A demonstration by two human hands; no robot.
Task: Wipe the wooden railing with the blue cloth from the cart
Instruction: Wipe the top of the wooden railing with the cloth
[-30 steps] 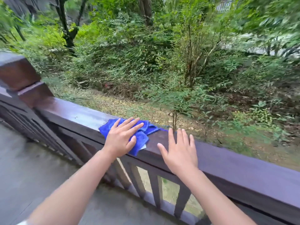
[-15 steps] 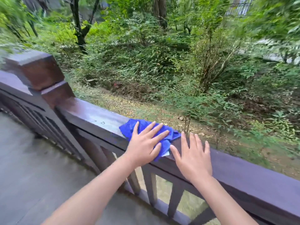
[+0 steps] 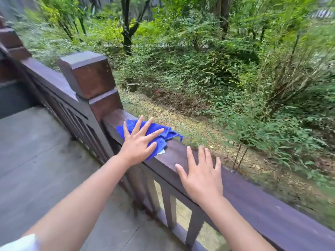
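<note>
The floor (image 3: 36,151) here is grey paving with thin joints, in soft daylight without hard shadows. Beyond the terrace a slope of dense green bushes (image 3: 208,69) and thin trees (image 3: 126,29) rises above a strip of bare ground (image 3: 181,124) with dry leaves.

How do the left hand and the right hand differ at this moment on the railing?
The left hand presses flat on the blue cloth, while the right hand lies on the bare wooden railing. The left hand is close to the square post; the right hand sits further from it along the rail. The left hand's fingers are spread wider than the right's. Both are open, palm down, gripping nothing.
</note>
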